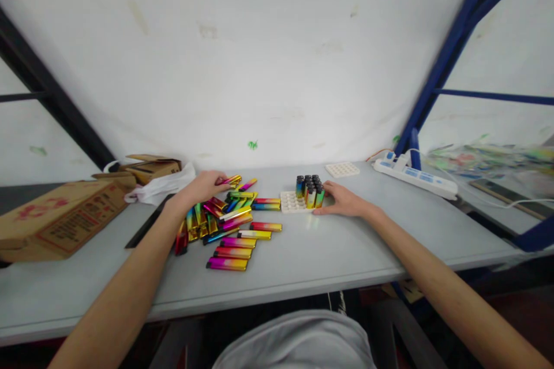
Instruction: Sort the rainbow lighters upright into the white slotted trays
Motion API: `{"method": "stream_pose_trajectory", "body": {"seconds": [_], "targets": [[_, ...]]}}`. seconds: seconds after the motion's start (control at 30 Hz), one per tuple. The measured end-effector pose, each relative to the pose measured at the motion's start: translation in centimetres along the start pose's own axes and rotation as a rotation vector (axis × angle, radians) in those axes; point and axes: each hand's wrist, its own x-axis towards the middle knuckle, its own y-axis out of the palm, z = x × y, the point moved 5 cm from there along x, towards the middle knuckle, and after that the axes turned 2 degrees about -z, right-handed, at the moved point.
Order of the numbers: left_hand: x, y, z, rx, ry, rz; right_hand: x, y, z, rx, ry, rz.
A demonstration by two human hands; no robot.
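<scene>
My left hand (208,185) reaches to the back of a loose pile of shiny multicoloured lighters (199,219). Its fingers are closed on a yellow-and-red lighter (232,180). To the right, a small white tray with holes (293,202) lies on the table. Several black-topped lighters (310,191) stand upright in its right part, while holes show in its left part. My right hand (344,202) grips the tray's right end, thumb at the front and fingers farther back. A few lighters (234,252) lie in a slanting row in front of the pile.
A second white holed tray (343,169) lies by the wall. A white power strip (415,177) with cables is at the right. Cardboard boxes (64,213) and a white plastic bag (167,183) stand at the left. Blue rack posts (450,57) rise at the right.
</scene>
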Motion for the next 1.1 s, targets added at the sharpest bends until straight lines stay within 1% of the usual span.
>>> {"method": "stream_pose_trajectory", "body": {"seconds": [0.1,0.17,0.23,0.3,0.37,0.43,0.47,0.57,0.6,0.67,0.77,0.83,0.87,0.97,1.03,1.1], "targets": [[-0.5,-1.6,-1.9,-0.057,0.028,-0.151,0.0,0.0,0.0,0.011,0.004,0.000],[-0.9,-2.1,-3.4,-0.173,0.053,-0.208,0.0,0.0,0.0,0.020,0.006,0.001],[-1.0,-1.6,-4.6,-0.337,0.059,-0.216,0.0,0.0,0.0,0.016,0.001,-0.001],[-0.9,-0.6,-5.8,-0.525,0.057,-0.204,0.0,0.0,0.1,0.001,-0.010,-0.003],[-0.8,0.5,-7.1,-0.692,0.055,-0.181,-0.1,0.0,0.2,-0.013,-0.013,-0.006],[-0.7,1.5,-8.9,-0.784,0.070,-0.142,-0.1,-0.1,0.3,-0.017,-0.007,-0.013],[-0.8,1.9,-10.0,-0.825,0.085,-0.109,-0.1,-0.1,0.4,-0.016,-0.005,-0.018],[-1.2,2.9,-13.5,-0.966,0.154,0.082,-0.1,-0.2,0.6,-0.011,-0.009,-0.031],[-1.5,3.2,-14.5,-0.996,0.172,0.126,-0.1,-0.2,0.7,-0.012,-0.009,-0.034],[-1.8,3.8,-15.6,-1.018,0.177,0.148,0.0,-0.3,0.8,-0.015,-0.004,-0.032],[-1.9,5.2,-15.7,-0.978,0.144,0.122,0.0,-0.3,0.9,-0.005,0.000,-0.023],[-1.9,6.2,-15.0,-0.913,0.124,0.080,0.0,-0.3,0.8,0.008,0.009,-0.025],[-1.9,6.5,-14.6,-0.874,0.117,0.039,0.0,-0.3,0.7,0.011,0.015,-0.027],[-2.0,6.7,-13.4,-0.742,0.106,-0.090,0.0,-0.1,0.5,0.013,0.011,-0.023],[-2.3,6.5,-13.1,-0.662,0.125,-0.134,0.0,-0.1,0.5,0.012,0.000,-0.020],[-2.5,6.3,-13.3,-0.616,0.156,-0.153,0.1,-0.1,0.4,0.004,-0.003,-0.022]]}}
